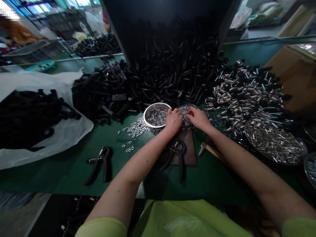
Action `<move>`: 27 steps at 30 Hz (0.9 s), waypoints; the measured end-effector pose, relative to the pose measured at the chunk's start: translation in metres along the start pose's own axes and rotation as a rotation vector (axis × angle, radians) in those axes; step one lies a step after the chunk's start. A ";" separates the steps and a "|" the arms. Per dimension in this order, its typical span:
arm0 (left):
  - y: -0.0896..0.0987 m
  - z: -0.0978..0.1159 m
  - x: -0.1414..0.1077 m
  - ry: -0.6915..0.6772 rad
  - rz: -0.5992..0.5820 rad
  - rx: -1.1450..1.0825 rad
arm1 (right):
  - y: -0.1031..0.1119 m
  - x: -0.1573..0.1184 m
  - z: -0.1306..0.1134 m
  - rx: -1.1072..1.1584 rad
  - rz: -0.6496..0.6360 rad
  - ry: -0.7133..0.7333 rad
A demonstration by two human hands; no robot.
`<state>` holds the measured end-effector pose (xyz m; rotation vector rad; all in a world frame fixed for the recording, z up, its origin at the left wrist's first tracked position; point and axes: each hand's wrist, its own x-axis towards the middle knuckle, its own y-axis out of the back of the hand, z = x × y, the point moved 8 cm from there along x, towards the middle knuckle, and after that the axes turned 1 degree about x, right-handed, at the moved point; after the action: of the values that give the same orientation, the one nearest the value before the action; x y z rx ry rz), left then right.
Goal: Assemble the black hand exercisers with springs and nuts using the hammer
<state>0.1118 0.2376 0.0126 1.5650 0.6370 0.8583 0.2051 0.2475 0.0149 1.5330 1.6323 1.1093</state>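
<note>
My left hand (174,121) is at the right rim of a steel bowl (145,115) of small metal parts, its fingers bent and their tips partly hidden. My right hand (197,119) is over a second dish (191,106) of small parts, thumb and fingers pressed together; anything between them is too small to make out. Below my hands, an assembled black hand gripper tool (181,161) lies partly on a brown pad (191,148). A similar black tool (98,166) rests to the left. Loose metal nuts (137,129) are scattered beside the bowl.
Black handles (158,79) are heaped across the back. White sheeting (74,131) with black parts is at left. Springs and bolts (244,95) are piled at right, near a dish of metal pins (276,141) and a cardboard box (291,72). A wooden-handled tool (216,154) lies under my right forearm.
</note>
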 end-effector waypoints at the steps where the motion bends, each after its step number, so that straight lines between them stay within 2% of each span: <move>1: -0.002 -0.001 0.001 -0.002 0.007 -0.002 | 0.002 -0.006 0.000 0.038 0.005 -0.005; 4: -0.002 -0.004 -0.004 -0.025 0.049 0.002 | 0.004 -0.030 -0.001 0.275 0.002 -0.005; 7: 0.000 -0.004 -0.011 -0.076 0.086 0.018 | -0.004 -0.057 -0.008 0.544 -0.065 0.000; 9: 0.001 -0.005 -0.015 -0.104 0.100 0.032 | -0.012 -0.072 -0.016 0.589 -0.118 0.005; 13: 0.003 -0.009 -0.021 -0.129 0.113 0.042 | -0.021 -0.088 -0.034 0.556 -0.158 0.054; 21: 0.009 -0.016 -0.022 -0.076 0.142 -0.042 | -0.027 -0.089 -0.056 0.315 -0.182 0.226; 24: 0.018 -0.020 -0.026 0.005 0.149 -0.185 | -0.030 -0.088 -0.057 0.242 -0.197 0.216; 27: 0.031 -0.027 -0.042 0.118 0.139 -0.474 | -0.031 -0.086 -0.060 0.172 -0.224 0.211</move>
<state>0.0635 0.2145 0.0367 1.1434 0.3726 1.1205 0.1483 0.1542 0.0052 1.3300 2.0337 1.0590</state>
